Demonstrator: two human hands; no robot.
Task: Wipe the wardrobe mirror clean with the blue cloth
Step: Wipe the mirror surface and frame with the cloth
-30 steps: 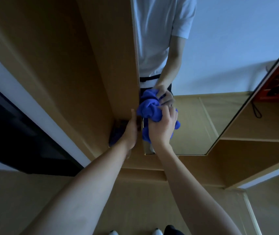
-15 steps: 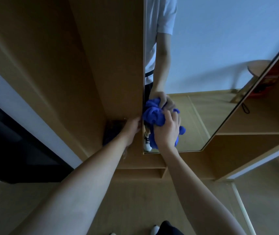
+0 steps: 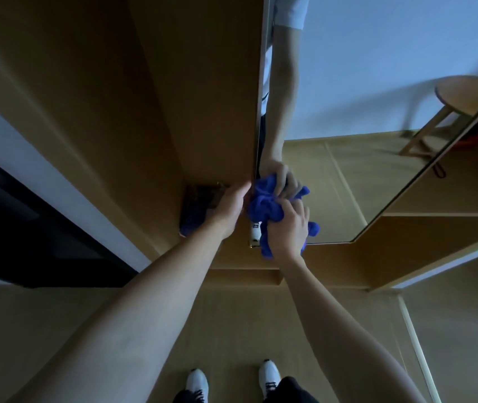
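Two hands low at the mirror's left edge, one wiping and one bracing.

Head view: the right hand (image 3: 288, 228) is clamped on the bunched blue cloth (image 3: 263, 206), pressed to the wardrobe mirror (image 3: 377, 117) near its lower left corner; the left hand (image 3: 232, 202) grips the door edge, fingers hidden behind it. Risks, as I judge them: the wadded cloth may smear rather than clean, skip the corner, or a hard push may swing the door.

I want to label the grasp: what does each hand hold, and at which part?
The right hand grips the bunched middle of the blue cloth. The left hand rests at the mirror edge.
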